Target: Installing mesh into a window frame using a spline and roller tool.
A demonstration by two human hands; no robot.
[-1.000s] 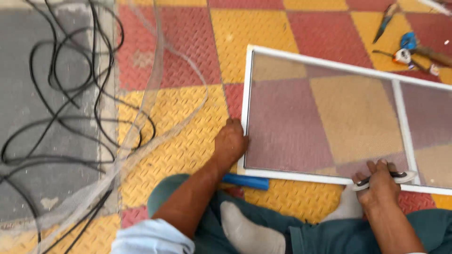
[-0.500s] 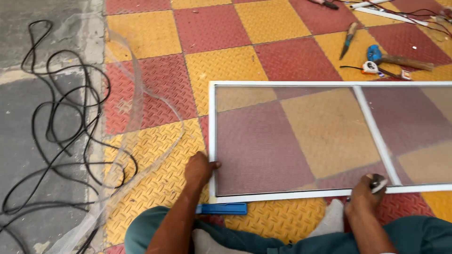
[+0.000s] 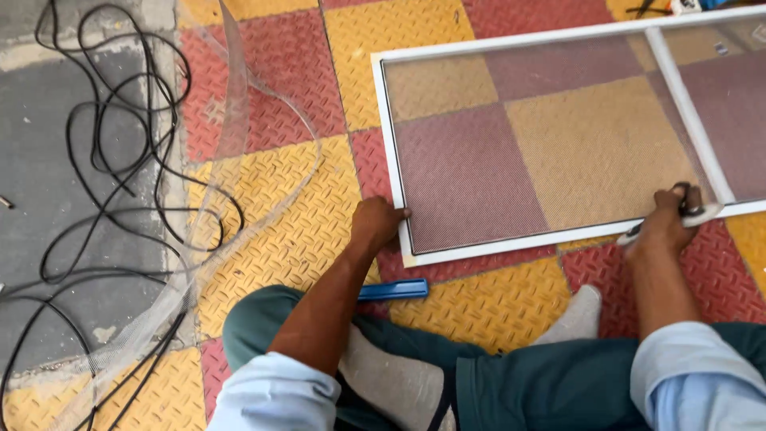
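A white-framed mesh screen (image 3: 389, 152) lies flat on the red and yellow chequered floor. My left hand (image 3: 375, 223) presses on the frame's near left corner, fingers on its left rail. My right hand (image 3: 669, 219) rests on the near rail close to the middle bar and grips a small dark-handled tool (image 3: 685, 209) against the frame. A blue flat tool (image 3: 392, 290) lies on the floor just below the frame, beside my left forearm. I sit on the floor with my legs folded.
A tangle of black cord (image 3: 104, 160) lies on the grey strip at the left. A clear strip of cut mesh (image 3: 231, 120) curls across the tiles beside it. Some tools (image 3: 678, 6) sit at the top right edge.
The view has shifted, so the frame now sits further right and higher. Both hands stay on the near rail, left at the corner, right by the middle bar.
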